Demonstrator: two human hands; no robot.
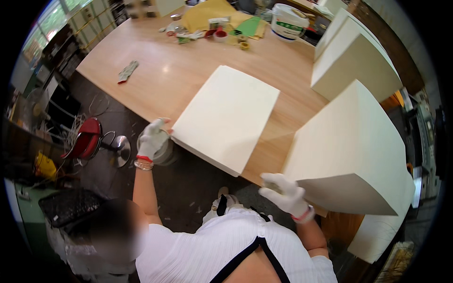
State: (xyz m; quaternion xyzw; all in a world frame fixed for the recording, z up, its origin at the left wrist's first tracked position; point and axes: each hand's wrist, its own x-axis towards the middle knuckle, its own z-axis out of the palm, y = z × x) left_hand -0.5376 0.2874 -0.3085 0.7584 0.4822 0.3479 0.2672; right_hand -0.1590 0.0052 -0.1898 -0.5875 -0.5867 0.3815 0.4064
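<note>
My left hand (pixel 152 138), in a white glove, is at the near left corner of a flat cream panel (pixel 229 115) that overhangs the wooden table's (pixel 165 75) front edge. It seems to grip a round, clear, blurred roll (pixel 166 153) against that corner. My gloved right hand (pixel 284 191) grips the lower near corner of a large cream box (pixel 351 151) standing at the table's right end.
Two more cream boxes (pixel 354 61) stand at the far right. At the far end lie yellow cloths (pixel 207 14), a white bucket (pixel 288 21), small tape rolls and cups. A glove (pixel 127 71) lies on the left. A red stool (pixel 87 139) and cables are on the floor.
</note>
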